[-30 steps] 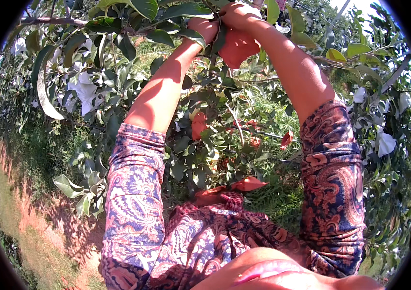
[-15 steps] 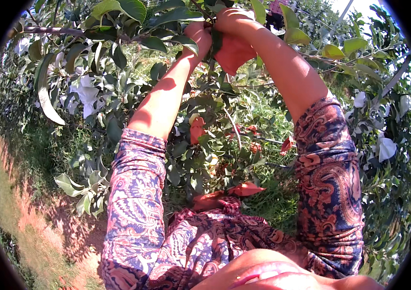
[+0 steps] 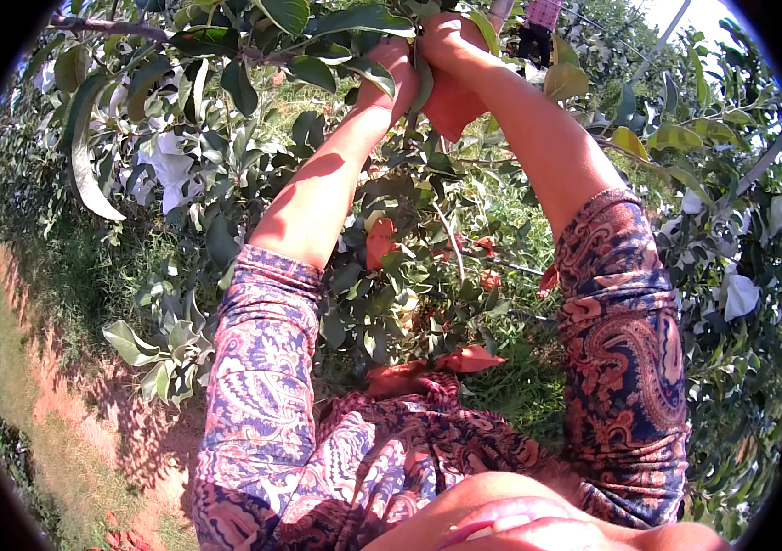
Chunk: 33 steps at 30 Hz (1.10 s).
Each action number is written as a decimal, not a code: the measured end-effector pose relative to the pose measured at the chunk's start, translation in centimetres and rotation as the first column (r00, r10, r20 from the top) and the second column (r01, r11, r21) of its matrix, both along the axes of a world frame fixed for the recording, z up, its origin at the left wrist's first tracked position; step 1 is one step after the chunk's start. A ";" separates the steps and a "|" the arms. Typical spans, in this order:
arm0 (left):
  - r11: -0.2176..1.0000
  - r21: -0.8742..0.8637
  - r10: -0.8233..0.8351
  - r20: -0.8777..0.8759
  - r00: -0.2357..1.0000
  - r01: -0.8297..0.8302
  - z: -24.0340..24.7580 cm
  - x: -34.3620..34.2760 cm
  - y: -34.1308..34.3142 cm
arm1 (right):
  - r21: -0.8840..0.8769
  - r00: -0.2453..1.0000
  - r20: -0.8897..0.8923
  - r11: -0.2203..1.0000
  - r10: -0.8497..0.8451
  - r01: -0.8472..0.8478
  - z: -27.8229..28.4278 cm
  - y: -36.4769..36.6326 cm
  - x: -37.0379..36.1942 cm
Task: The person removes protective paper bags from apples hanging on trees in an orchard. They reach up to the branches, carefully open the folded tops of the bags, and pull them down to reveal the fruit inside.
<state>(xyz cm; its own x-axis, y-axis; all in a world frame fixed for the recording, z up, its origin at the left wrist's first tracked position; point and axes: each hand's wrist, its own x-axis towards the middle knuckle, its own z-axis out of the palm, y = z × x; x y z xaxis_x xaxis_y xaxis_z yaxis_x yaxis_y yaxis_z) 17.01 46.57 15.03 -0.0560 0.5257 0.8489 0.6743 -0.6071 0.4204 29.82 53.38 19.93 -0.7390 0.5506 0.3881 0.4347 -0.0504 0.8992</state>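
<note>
A red, matte, paper-like piece [image 3: 453,107] hangs high in the head view, slightly right of centre. Its lower part narrows to a blunt corner pointing downward; faint creases show, and its upper part is hidden from sight.

Red-brn grnd [image 3: 60,399] w/ red scraps [image 3: 124,538]

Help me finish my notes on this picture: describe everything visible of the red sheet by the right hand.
The red sheet is plain, thin and looks like paper. It hangs below the right hand, narrowing to a blunt corner at its lower end. The hand and wrist cover its upper part, so whether it is gripped, or is really a bag, cannot be told. A green leaf runs along its left edge; whether they touch is unclear.
</note>
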 end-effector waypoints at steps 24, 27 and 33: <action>0.907 -0.066 -0.410 0.086 0.908 0.416 -9.0 5.6 -12.9 | -0.050 0.773 -0.617 0.973 0.147 -0.225 -1.7 -16.1 3.5; 0.892 -0.089 -0.432 0.123 0.893 0.444 -8.8 5.5 -15.0 | -0.092 0.747 -0.625 0.929 0.226 -0.358 -1.6 -16.5 3.7; 0.904 -0.069 -0.404 0.187 0.896 0.422 -10.0 4.3 -16.1 | -0.431 0.694 -0.657 0.902 -0.294 -0.025 -0.1 -18.9 1.1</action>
